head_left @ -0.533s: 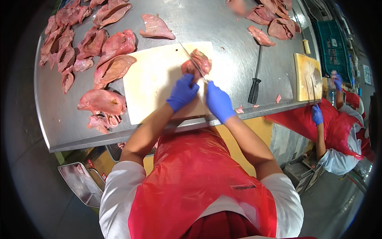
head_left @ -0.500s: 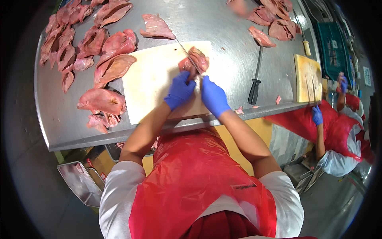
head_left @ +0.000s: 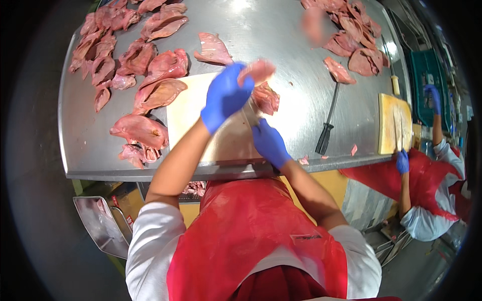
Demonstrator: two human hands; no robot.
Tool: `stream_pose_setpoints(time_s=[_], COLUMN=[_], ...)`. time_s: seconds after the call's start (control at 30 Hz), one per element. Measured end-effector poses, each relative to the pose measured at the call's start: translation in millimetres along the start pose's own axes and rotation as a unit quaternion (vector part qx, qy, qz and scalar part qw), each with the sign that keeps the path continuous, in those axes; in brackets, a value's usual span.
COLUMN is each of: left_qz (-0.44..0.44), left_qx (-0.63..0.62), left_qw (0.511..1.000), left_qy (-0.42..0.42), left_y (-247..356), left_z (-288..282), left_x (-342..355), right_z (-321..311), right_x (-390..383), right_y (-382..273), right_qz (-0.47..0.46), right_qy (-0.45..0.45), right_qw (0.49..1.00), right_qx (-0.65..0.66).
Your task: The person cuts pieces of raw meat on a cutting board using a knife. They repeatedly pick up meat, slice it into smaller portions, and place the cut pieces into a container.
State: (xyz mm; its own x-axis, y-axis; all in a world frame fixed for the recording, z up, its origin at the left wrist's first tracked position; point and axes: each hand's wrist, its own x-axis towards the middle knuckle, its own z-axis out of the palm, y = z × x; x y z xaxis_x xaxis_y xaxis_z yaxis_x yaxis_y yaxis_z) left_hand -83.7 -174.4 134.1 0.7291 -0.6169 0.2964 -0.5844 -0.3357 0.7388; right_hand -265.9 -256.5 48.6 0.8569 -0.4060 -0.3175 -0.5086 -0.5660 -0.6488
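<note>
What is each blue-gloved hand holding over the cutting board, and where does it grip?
The left hand lifts a pink meat slice by its left end. The right hand seems to hold a knife; its grip is unclear.

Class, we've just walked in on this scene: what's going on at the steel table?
A person in a red apron works at a pale cutting board. The left hand lifts a meat slice; the right hand rests by another piece. More meat lies to the left.

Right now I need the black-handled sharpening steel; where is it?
In the head view, the sharpening steel lies on the steel table, right of the white cutting board.
</note>
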Motion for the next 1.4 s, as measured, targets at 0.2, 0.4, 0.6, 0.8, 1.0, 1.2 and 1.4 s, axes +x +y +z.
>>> stream_pose_setpoints(time_s=[0.2, 0.4, 0.6, 0.8, 1.0, 1.2, 1.4], left_qz=[-0.079, 0.091, -0.216, -0.200, -0.026, -0.170, -0.178], left_qx=[-0.193, 0.160, 0.276, 0.378, 0.251, 0.091, 0.141], left_qw=[0.972, 0.973, 0.928, 0.904, 0.968, 0.932, 0.935], left_qy=[-0.106, -0.138, -0.122, -0.025, 0.006, -0.305, -0.272], left_y=[-90, -37, -91, -220, -163, -160, -25], left_z=[83, 81, -61, -121, -100, -102, -75], left_x=[57, -53, -76, -21, 4, 59, 96], right_z=[-110, -119, -47, -15, -25, -50, -73], right_x=[-72, -33, 36, 27, 5, 13, 5], right_y=[33, 73, 8, -22, 13, 49, 65], right_qz=[0.191, 0.148, 0.081, 0.077, 0.132, 0.112, 0.105], right_qy=[0.052, 0.090, -0.014, -0.023, 0.026, 0.017, 0.021], right_qw=[0.918, 0.932, 0.941, 0.948, 0.943, 0.947, 0.928], right_qx=[0.343, 0.320, 0.329, 0.308, 0.306, 0.300, 0.357])
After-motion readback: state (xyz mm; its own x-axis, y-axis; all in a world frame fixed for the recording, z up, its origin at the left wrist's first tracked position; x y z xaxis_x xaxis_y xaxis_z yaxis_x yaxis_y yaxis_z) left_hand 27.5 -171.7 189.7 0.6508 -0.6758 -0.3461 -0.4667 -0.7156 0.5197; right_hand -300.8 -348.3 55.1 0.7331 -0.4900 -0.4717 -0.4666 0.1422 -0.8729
